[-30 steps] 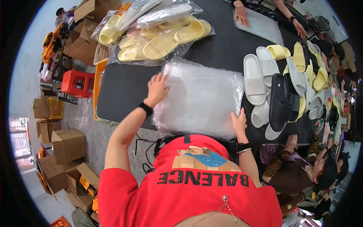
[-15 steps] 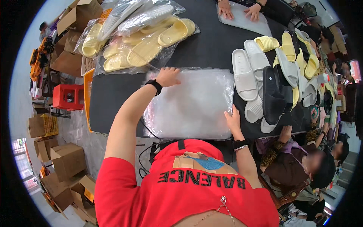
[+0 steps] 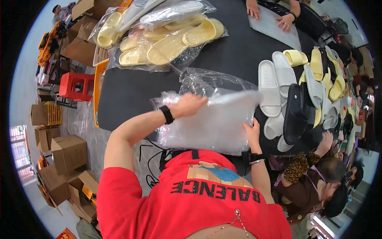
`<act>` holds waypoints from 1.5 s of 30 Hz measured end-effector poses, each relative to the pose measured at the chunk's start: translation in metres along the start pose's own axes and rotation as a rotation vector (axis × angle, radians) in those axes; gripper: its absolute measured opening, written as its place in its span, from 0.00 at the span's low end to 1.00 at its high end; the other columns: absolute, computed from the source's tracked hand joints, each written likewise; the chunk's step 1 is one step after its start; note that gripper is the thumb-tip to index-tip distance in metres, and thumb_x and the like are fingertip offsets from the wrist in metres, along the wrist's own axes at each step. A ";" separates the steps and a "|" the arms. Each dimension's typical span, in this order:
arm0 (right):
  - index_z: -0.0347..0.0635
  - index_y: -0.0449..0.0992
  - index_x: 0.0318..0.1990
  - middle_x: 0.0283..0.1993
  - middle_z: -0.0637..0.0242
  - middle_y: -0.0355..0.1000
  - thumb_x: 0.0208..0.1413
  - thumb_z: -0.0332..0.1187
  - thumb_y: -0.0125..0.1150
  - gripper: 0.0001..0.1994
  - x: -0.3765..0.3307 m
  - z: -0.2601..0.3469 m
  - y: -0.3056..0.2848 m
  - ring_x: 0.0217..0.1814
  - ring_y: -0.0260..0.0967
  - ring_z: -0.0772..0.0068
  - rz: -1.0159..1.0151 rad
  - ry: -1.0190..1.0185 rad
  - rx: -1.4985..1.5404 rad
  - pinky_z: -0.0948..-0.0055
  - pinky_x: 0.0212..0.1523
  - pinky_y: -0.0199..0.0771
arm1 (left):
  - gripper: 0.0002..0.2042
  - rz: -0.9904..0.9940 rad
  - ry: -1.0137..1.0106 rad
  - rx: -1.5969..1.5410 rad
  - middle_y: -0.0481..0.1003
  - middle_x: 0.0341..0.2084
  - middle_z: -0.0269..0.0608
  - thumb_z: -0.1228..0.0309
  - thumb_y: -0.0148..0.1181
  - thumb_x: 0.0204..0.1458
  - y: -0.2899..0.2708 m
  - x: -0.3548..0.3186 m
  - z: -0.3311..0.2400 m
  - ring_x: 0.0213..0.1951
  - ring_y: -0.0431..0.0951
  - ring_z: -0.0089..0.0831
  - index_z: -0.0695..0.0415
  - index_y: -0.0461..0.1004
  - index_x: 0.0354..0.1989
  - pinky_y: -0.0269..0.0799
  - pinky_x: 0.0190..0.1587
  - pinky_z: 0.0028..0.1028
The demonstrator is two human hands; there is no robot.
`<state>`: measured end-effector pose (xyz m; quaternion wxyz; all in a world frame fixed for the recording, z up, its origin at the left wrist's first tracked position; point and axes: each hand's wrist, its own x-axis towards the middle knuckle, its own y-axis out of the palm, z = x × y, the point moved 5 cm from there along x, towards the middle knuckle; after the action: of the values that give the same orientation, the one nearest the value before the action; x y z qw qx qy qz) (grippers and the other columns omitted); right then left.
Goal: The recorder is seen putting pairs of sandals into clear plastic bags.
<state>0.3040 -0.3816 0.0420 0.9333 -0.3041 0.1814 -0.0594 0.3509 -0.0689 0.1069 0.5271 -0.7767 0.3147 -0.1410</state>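
Note:
A stack of clear plastic bags (image 3: 207,127) lies at the near edge of the black table, right in front of me. My left hand (image 3: 189,105) is closed on the stack's far left part, its fingers curled over the film. The stack's far edge is raised and bent, and a loose crinkled bag (image 3: 215,81) spreads out beyond it. At the right edge of the stack, my right hand (image 3: 252,133) grips the bags, thumb on the near side; its other fingers are partly hidden.
Bagged yellow slippers (image 3: 167,46) and bagged white slippers (image 3: 171,15) are piled at the far left. Loose white slippers (image 3: 268,87) and a black slipper (image 3: 294,113) lie to the right. Across the table, another person's hands (image 3: 285,22) rest on plastic sheets. A red stool (image 3: 76,85) stands at left.
My left hand has closed from lying flat and moved right with the film. The stack's far edge has lifted, uncovering a loose bag beyond. My right hand stays at the right edge.

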 end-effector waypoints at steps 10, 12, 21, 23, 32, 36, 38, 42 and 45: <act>0.32 0.67 0.47 0.43 0.62 0.70 0.44 0.28 0.60 0.20 -0.019 -0.007 -0.013 0.42 0.68 0.71 0.437 0.184 0.535 0.74 0.45 0.66 | 0.08 0.028 0.213 -0.391 0.69 0.22 0.49 0.72 0.53 0.45 -0.035 -0.038 -0.049 0.28 0.71 0.51 0.59 0.63 0.32 0.63 0.29 0.45; 0.33 0.68 0.46 0.44 0.62 0.70 0.46 0.30 0.59 0.18 -0.029 -0.003 -0.019 0.43 0.68 0.72 0.411 0.187 0.551 0.74 0.45 0.66 | 0.09 0.127 0.224 -0.463 0.69 0.23 0.51 0.71 0.54 0.46 -0.057 -0.028 -0.049 0.29 0.70 0.53 0.60 0.63 0.32 0.62 0.30 0.43; 0.34 0.68 0.47 0.45 0.65 0.70 0.47 0.29 0.60 0.18 -0.056 -0.026 -0.056 0.46 0.66 0.72 0.410 0.227 0.589 0.73 0.48 0.64 | 0.09 0.498 0.283 -0.845 0.71 0.27 0.49 0.71 0.56 0.50 -0.092 -0.037 -0.075 0.32 0.72 0.44 0.61 0.67 0.36 0.64 0.33 0.35; 0.35 0.68 0.47 0.45 0.65 0.70 0.47 0.29 0.60 0.19 -0.061 -0.034 -0.058 0.46 0.66 0.72 0.460 0.259 0.567 0.73 0.49 0.64 | 0.11 0.579 0.300 -0.771 0.72 0.28 0.48 0.72 0.56 0.49 -0.094 -0.038 -0.089 0.34 0.73 0.41 0.61 0.67 0.40 0.66 0.35 0.34; 0.36 0.69 0.48 0.45 0.68 0.69 0.45 0.27 0.62 0.19 -0.040 -0.011 -0.031 0.47 0.65 0.73 0.429 0.223 0.736 0.71 0.50 0.64 | 0.16 0.389 -0.128 -0.906 0.73 0.37 0.46 0.64 0.54 0.51 -0.041 0.070 0.013 0.40 0.72 0.32 0.62 0.69 0.44 0.67 0.44 0.30; 0.33 0.71 0.45 0.42 0.65 0.72 0.46 0.30 0.62 0.18 -0.027 -0.014 -0.024 0.44 0.68 0.71 0.456 0.284 0.654 0.72 0.47 0.66 | 0.20 -0.196 -0.216 -0.196 0.65 0.49 0.49 0.65 0.53 0.48 -0.009 0.099 0.096 0.51 0.64 0.47 0.57 0.66 0.51 0.62 0.52 0.38; 0.34 0.71 0.45 0.42 0.64 0.71 0.46 0.30 0.63 0.18 -0.023 -0.015 -0.020 0.43 0.68 0.72 0.432 0.264 0.627 0.73 0.45 0.67 | 0.24 -0.113 -0.367 -0.102 0.66 0.48 0.48 0.67 0.54 0.45 -0.003 0.088 0.110 0.51 0.64 0.50 0.51 0.62 0.55 0.64 0.50 0.42; 0.34 0.73 0.42 0.40 0.64 0.72 0.46 0.31 0.62 0.15 -0.018 -0.015 -0.017 0.40 0.69 0.74 0.319 0.161 0.589 0.74 0.42 0.68 | 0.17 0.169 -0.495 -0.124 0.71 0.40 0.43 0.62 0.56 0.43 -0.006 0.071 0.106 0.51 0.65 0.45 0.49 0.71 0.44 0.64 0.48 0.43; 0.34 0.72 0.43 0.39 0.65 0.72 0.47 0.30 0.62 0.15 -0.018 -0.020 -0.015 0.39 0.69 0.75 0.371 0.205 0.548 0.74 0.42 0.68 | 0.14 0.009 -0.429 -0.054 0.73 0.38 0.41 0.60 0.58 0.41 -0.031 0.056 0.093 0.47 0.68 0.44 0.51 0.74 0.36 0.61 0.47 0.43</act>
<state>0.2801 -0.4005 0.0416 0.9522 0.0037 0.3034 0.0344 0.4551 -0.0294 0.0909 0.5616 -0.8013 0.2025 0.0386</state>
